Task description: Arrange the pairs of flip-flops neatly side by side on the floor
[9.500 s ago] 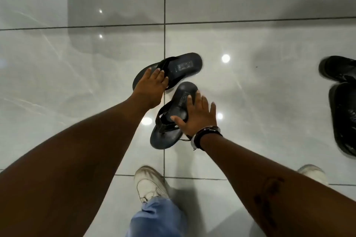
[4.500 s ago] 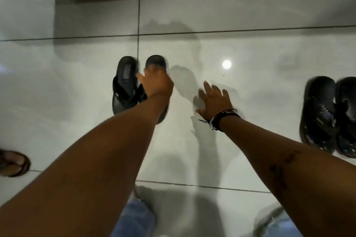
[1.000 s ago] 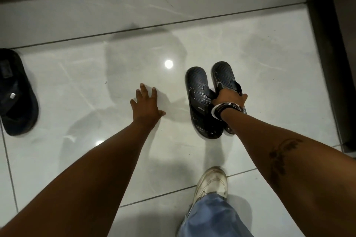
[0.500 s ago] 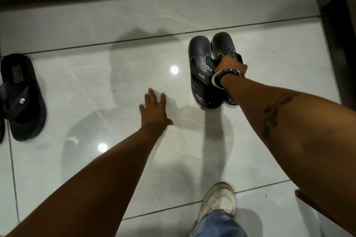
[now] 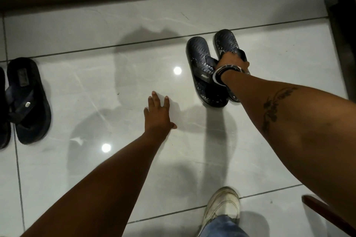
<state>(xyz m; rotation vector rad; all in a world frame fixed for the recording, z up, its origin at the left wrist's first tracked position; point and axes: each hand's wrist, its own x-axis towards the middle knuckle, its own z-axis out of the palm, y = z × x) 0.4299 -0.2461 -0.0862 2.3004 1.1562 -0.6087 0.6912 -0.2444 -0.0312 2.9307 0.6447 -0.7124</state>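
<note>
Flip-flops (image 5: 204, 67) with wavy soles are lying together just right of the floor's bright glare spot (image 5: 177, 70). Right hand (image 5: 232, 61) is gripping their straps, likely the surest hold on light, bendy foam; left hand (image 5: 159, 113) is pressing flat, splayed, below it.

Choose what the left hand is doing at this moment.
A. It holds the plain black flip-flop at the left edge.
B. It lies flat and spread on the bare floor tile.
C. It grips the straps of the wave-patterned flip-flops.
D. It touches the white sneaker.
B: the left hand is spread flat on the floor tile, apart from every shoe; it is the right hand that grips the wave-patterned flip-flops.
</note>
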